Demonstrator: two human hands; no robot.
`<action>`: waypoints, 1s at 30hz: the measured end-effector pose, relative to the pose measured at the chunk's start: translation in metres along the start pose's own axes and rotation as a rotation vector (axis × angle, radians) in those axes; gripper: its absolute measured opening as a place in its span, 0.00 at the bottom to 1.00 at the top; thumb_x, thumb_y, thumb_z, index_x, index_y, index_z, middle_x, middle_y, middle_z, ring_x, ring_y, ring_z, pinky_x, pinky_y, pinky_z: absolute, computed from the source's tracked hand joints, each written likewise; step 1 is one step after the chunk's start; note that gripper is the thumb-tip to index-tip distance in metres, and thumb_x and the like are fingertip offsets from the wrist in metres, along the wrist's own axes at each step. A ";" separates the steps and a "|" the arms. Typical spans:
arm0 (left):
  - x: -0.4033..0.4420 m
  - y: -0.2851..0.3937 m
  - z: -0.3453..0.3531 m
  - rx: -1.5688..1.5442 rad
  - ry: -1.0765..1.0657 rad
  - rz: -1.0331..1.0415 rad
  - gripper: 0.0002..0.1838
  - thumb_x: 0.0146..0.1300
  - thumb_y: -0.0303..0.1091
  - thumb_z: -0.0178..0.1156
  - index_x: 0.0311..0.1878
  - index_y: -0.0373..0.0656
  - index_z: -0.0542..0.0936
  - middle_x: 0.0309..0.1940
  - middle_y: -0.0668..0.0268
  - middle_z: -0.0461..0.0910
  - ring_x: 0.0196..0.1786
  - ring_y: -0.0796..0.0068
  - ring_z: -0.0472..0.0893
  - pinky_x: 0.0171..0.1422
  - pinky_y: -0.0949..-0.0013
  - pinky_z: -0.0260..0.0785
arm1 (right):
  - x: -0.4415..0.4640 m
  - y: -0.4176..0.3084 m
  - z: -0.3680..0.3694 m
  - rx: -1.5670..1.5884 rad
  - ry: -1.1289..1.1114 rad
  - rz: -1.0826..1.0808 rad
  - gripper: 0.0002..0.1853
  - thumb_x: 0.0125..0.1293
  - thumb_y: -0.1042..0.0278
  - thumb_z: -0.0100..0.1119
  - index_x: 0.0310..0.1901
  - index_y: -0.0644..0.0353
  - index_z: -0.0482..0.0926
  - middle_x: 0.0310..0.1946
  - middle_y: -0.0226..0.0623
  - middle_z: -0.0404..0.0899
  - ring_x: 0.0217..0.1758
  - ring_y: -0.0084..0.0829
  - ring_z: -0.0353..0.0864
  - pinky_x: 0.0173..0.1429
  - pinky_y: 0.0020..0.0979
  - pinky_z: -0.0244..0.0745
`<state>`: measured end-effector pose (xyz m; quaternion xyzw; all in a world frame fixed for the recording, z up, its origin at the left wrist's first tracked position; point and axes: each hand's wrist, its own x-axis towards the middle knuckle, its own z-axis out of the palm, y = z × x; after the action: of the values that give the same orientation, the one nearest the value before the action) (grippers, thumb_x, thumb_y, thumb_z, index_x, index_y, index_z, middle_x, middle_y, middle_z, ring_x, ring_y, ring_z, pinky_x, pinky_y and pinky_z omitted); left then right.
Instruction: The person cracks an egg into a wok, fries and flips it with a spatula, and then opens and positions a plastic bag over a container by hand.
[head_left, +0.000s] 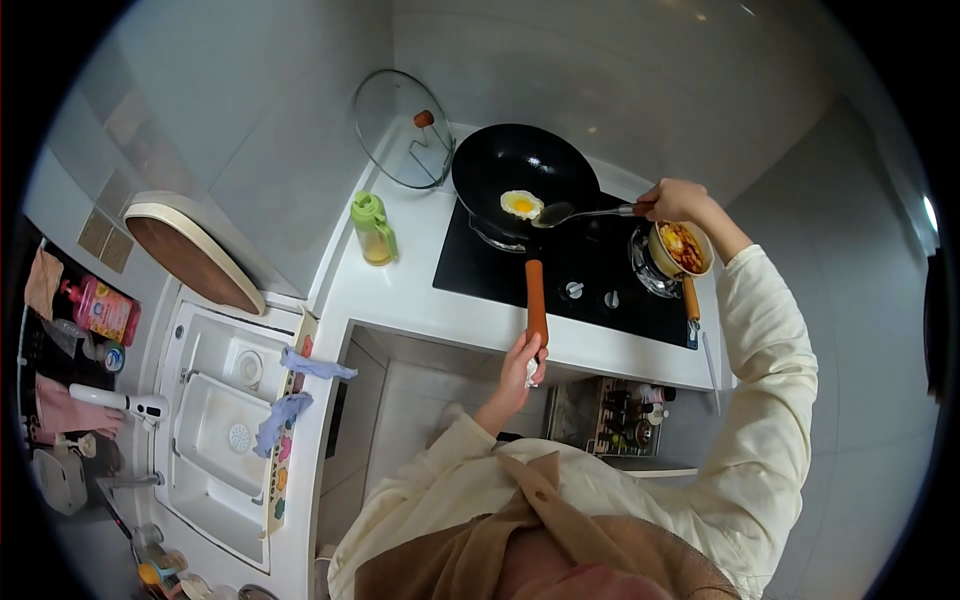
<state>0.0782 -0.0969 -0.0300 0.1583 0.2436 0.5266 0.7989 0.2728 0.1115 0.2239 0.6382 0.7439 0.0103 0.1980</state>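
Note:
A fried egg (521,205) with a yellow yolk lies on the near side of a black wok (525,160). My left hand (520,362) is closed round the end of the wok's orange-brown handle (536,300), with a bit of white material at the palm. The wok is tilted toward me over the left burner. In my right hand (676,200) is a metal spoon (585,213) with a dark handle; its bowl is at the egg's right edge. Below that hand, a small pan (697,238) of reddish-brown food rests on the right burner.
The black gas hob (590,270) carries two knobs. Left of it stand a green-topped oil bottle (373,230) and a glass lid (408,130) against the wall. A white sink (215,420) and a round board (190,255) are further left. An open drawer (630,425) holds bottles.

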 end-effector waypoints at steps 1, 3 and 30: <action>0.000 0.001 -0.001 0.000 0.004 -0.002 0.09 0.69 0.42 0.48 0.44 0.48 0.69 0.23 0.75 0.68 0.15 0.86 0.60 0.19 0.80 0.51 | 0.004 0.009 -0.004 -0.019 -0.014 0.000 0.19 0.51 0.54 0.61 0.48 0.36 0.81 0.42 0.23 0.82 0.46 0.30 0.79 0.47 0.30 0.74; 0.000 0.002 -0.002 -0.008 0.026 0.002 0.09 0.69 0.42 0.49 0.45 0.48 0.69 0.23 0.75 0.67 0.15 0.86 0.60 0.19 0.80 0.51 | 0.014 0.016 -0.009 -0.045 -0.050 0.006 0.19 0.51 0.54 0.61 0.48 0.35 0.81 0.43 0.23 0.82 0.47 0.30 0.79 0.47 0.31 0.74; -0.005 0.023 -0.025 -0.025 0.077 0.016 0.10 0.68 0.41 0.49 0.47 0.48 0.69 0.21 0.74 0.65 0.15 0.86 0.59 0.19 0.81 0.51 | 0.066 0.063 0.007 -0.010 0.065 -0.065 0.22 0.51 0.59 0.65 0.50 0.29 0.78 0.41 0.27 0.82 0.44 0.32 0.79 0.47 0.30 0.72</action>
<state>0.0455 -0.0922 -0.0380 0.1300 0.2665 0.5419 0.7864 0.3275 0.1845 0.2158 0.6120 0.7703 0.0283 0.1770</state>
